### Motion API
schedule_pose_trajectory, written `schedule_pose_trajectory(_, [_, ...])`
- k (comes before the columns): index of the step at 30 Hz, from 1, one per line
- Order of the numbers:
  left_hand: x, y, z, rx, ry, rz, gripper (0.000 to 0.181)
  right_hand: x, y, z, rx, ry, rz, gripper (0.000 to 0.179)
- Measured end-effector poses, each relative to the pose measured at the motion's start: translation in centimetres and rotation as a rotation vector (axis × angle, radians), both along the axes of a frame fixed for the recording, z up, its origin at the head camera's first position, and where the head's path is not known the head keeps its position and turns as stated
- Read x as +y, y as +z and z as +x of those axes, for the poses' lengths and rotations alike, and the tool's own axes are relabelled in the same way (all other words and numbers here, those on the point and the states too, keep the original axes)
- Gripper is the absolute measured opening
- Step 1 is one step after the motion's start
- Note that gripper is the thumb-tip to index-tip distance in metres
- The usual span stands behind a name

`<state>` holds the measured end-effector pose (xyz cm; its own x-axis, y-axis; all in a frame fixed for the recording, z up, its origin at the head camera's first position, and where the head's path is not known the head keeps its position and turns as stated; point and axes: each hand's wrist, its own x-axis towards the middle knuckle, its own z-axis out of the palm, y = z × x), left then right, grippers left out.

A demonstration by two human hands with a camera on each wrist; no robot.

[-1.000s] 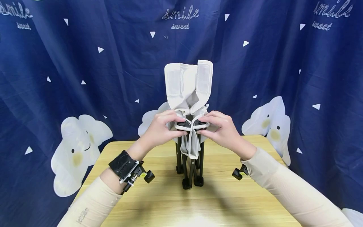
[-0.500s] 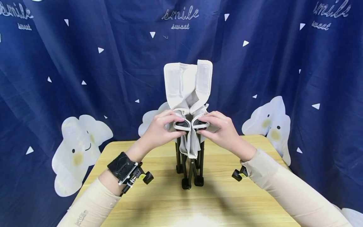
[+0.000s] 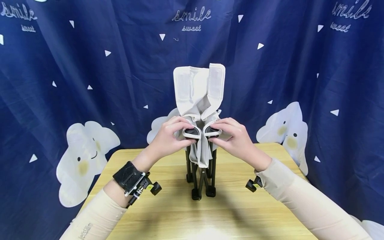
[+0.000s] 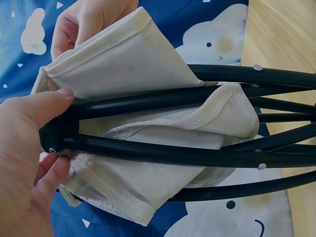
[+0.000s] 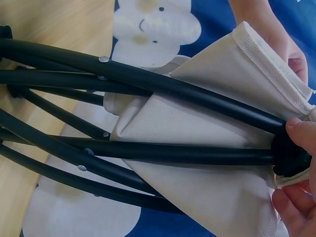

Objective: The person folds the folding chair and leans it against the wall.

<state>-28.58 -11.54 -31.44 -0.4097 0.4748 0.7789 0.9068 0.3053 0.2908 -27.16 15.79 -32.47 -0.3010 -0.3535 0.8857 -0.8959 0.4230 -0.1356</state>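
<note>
A folding stool (image 3: 199, 90) with an off-white fabric seat and black tube legs stands upright on the table, its legs bunched together. My left hand (image 3: 172, 133) grips the seat's near left corner, thumb below and fingers above its black corner piece (image 3: 192, 131). Opposite it, my right hand (image 3: 231, 133) holds the near right corner the same way. Between the two corners a fold of fabric hangs down. In the left wrist view, my left thumb (image 4: 57, 101) presses the black leg joint (image 4: 58, 132). Black crossed legs (image 5: 212, 153) joined by rivets show in the right wrist view.
Under the stool is a light wood table (image 3: 156, 210). A dark blue curtain (image 3: 129, 83) with cloud and triangle prints hangs close behind it. A wrist camera (image 3: 156, 188) on a black strap sits on the left forearm.
My left hand and the left corner have shifted very slightly to the left. The right hand and the rest of the stool look the same.
</note>
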Motion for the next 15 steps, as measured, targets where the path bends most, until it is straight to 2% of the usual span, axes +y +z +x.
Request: schedule_pose_trajectory(15, [-0.68, 0.24, -0.07, 0.046, -0.005, 0.001, 0.043, 0.57, 0.19, -0.49, 0.000, 0.026, -0.012, 0.045])
